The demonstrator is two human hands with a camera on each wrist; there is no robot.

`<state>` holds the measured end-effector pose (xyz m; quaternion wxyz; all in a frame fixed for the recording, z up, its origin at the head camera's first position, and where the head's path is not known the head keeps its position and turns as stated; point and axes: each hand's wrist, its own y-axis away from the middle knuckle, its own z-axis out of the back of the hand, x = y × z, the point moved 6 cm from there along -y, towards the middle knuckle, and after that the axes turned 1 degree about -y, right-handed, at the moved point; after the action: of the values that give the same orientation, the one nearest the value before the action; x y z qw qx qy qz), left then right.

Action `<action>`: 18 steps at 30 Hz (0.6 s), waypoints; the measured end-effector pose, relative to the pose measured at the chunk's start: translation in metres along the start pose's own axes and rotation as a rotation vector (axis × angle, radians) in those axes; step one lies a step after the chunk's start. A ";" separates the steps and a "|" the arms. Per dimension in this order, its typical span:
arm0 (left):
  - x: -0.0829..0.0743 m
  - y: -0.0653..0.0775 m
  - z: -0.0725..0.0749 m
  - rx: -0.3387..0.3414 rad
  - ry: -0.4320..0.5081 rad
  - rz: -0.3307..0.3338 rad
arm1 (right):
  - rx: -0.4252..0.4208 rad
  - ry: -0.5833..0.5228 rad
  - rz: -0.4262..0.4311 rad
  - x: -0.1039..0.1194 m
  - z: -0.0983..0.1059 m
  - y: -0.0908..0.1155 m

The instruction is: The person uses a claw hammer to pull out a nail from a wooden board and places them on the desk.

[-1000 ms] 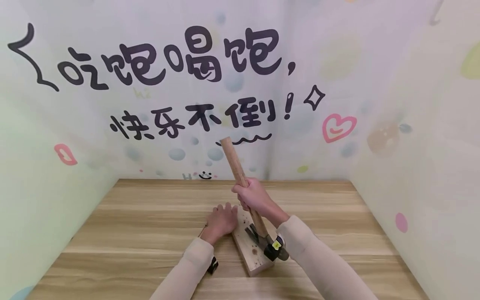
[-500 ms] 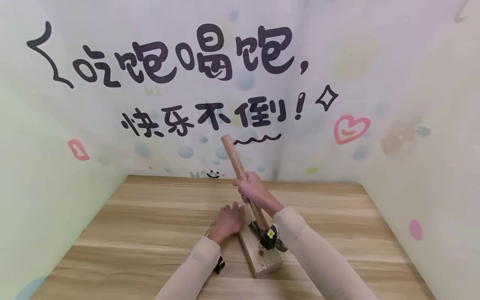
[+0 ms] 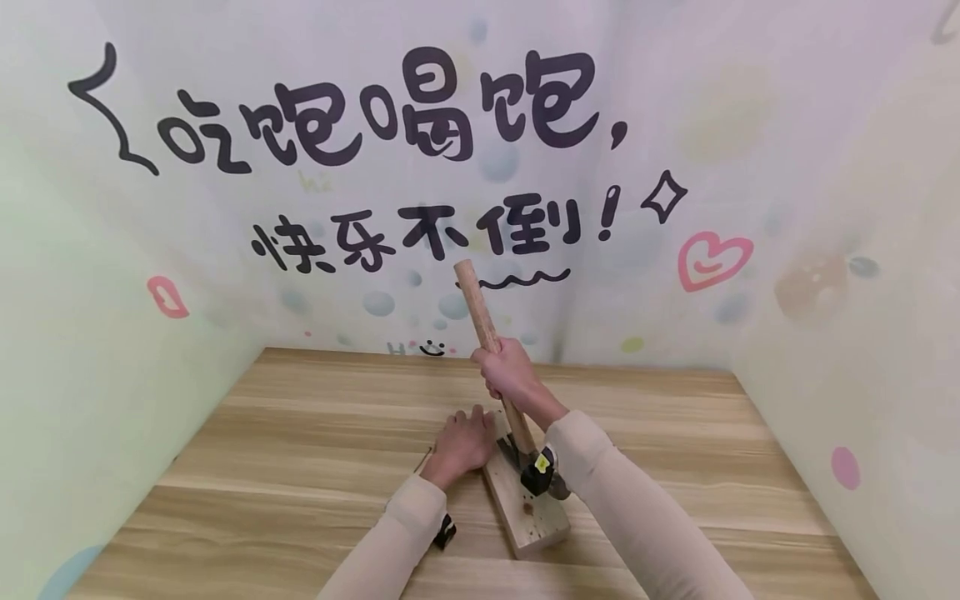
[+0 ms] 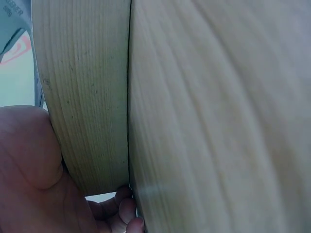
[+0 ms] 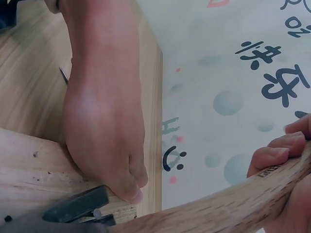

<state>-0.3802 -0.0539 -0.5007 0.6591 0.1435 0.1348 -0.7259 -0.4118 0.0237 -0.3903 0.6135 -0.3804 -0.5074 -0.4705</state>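
**Claw levering on the wood block**

Head view: right hand (image 3: 508, 375) wraps the hammer (image 3: 501, 367) handle; the head sits on the wood block (image 3: 525, 508), mid-worktop (image 3: 300, 467). Left hand (image 3: 459, 442), fingers extended, presses the block's left edge.

Left wrist: fingers lie along the block (image 4: 87, 97); keep that pressure.

Right wrist: claw (image 5: 77, 206) beside the left fingertips (image 5: 131, 191); lever slowly, fingers clear.

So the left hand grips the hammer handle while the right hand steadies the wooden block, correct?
No, the hands are swapped. The head view shows the right hand gripping the hammer handle and the left hand steadying the wooden block.
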 end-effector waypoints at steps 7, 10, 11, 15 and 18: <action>-0.001 0.001 0.003 -0.003 0.008 0.027 | -0.072 -0.011 0.039 0.003 0.004 0.004; -0.001 0.001 0.004 -0.016 -0.001 0.026 | -0.100 -0.001 0.076 0.005 0.006 0.006; -0.002 0.001 0.004 -0.019 -0.002 0.023 | -0.106 0.001 0.086 0.005 0.006 0.006; -0.002 0.002 0.003 -0.013 0.007 0.027 | -0.116 -0.004 0.103 0.004 0.008 0.009; -0.002 0.002 0.001 -0.006 0.007 0.035 | -0.113 -0.018 0.111 0.003 0.008 0.011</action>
<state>-0.3786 -0.0531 -0.4987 0.6714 0.1466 0.1368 -0.7134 -0.4031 0.0337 -0.3852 0.6116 -0.4463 -0.4637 -0.4601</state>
